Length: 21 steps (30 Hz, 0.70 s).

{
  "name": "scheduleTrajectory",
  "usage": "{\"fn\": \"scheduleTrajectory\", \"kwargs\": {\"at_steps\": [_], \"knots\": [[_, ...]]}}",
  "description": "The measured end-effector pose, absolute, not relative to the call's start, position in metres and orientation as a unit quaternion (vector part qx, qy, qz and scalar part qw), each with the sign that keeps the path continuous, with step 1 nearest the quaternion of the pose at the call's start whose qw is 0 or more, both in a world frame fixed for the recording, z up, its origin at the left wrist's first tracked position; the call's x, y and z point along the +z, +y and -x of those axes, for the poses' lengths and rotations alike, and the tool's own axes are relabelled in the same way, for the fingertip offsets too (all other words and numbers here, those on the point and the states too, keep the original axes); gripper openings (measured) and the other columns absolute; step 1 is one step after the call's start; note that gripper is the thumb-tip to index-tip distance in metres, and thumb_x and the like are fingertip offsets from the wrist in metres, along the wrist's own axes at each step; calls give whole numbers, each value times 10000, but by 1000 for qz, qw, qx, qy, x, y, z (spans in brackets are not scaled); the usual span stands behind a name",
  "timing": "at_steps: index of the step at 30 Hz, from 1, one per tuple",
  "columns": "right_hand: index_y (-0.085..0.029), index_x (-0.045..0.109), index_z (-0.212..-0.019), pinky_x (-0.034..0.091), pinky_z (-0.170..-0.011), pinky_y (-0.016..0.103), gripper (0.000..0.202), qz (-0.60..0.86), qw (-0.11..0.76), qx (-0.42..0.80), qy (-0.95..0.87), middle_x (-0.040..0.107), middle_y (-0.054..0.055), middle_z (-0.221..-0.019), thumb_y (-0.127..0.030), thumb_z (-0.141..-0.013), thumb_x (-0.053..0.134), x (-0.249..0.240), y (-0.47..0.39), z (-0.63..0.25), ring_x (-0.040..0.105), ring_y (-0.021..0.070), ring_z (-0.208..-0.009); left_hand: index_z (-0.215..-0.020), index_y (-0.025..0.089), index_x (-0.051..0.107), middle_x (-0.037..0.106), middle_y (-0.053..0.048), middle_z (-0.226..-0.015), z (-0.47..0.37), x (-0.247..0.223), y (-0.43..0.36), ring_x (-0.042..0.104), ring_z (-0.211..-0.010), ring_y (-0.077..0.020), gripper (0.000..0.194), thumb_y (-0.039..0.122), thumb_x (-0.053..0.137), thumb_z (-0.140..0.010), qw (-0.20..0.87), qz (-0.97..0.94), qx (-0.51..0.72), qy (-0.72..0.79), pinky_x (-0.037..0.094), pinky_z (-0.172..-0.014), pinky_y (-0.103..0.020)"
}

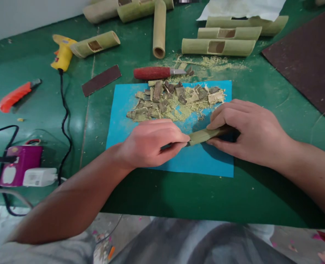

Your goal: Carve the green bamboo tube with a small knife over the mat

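Note:
A narrow green bamboo strip (pixel 199 136) is held low over a blue sheet (pixel 214 161). My left hand (pixel 157 143) pinches its left end between thumb and fingertips. Around its right part close the thumb and fingers of my right hand (pixel 250 132); the far end is hidden in shadow under the palm. Behind both hands, bamboo chips and sawdust (pixel 176 101) lie heaped on the sheet. A red-handled knife (pixel 154 73) rests just beyond the sheet, its blade pointing right.
Bamboo tubes with cut openings (pixel 218 47) lie at the back. On the left are a yellow glue gun (pixel 64 53), an orange cutter (pixel 16 96), a dark strip (pixel 102 80) and a purple power block (pixel 21 165). A dark brown sheet (pixel 307 58) covers the right.

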State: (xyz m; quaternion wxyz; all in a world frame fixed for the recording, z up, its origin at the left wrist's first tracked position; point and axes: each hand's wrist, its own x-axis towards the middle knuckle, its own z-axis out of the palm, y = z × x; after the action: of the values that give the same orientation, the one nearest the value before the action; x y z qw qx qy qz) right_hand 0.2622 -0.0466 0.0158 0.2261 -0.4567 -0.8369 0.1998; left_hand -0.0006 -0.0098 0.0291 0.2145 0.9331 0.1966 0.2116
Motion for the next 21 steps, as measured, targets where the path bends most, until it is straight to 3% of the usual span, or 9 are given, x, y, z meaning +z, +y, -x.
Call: {"fn": "scheduleTrajectory", "kwargs": {"at_steps": [9,21], "knots": [[-278,611,-846,486,-733,418,65,459,225,195,-837,705,34,-913,-327,-825,647,16,-46,-261,663,268,-909,-975,214,698,773,-27,-898,-6,21,-14,728,-819,-138,115,154,605,-946,235,-921,225,215,566,-761,-235],[-280,606,-847,491,-732,420,88,458,228,190,-838,713,30,-915,-349,-829,658,15,-46,-261,671,272,-904,-869,182,675,726,1,-763,-9,19,-15,673,-684,-106,89,140,617,-922,223,-914,246,232,509,-643,-211]]}}
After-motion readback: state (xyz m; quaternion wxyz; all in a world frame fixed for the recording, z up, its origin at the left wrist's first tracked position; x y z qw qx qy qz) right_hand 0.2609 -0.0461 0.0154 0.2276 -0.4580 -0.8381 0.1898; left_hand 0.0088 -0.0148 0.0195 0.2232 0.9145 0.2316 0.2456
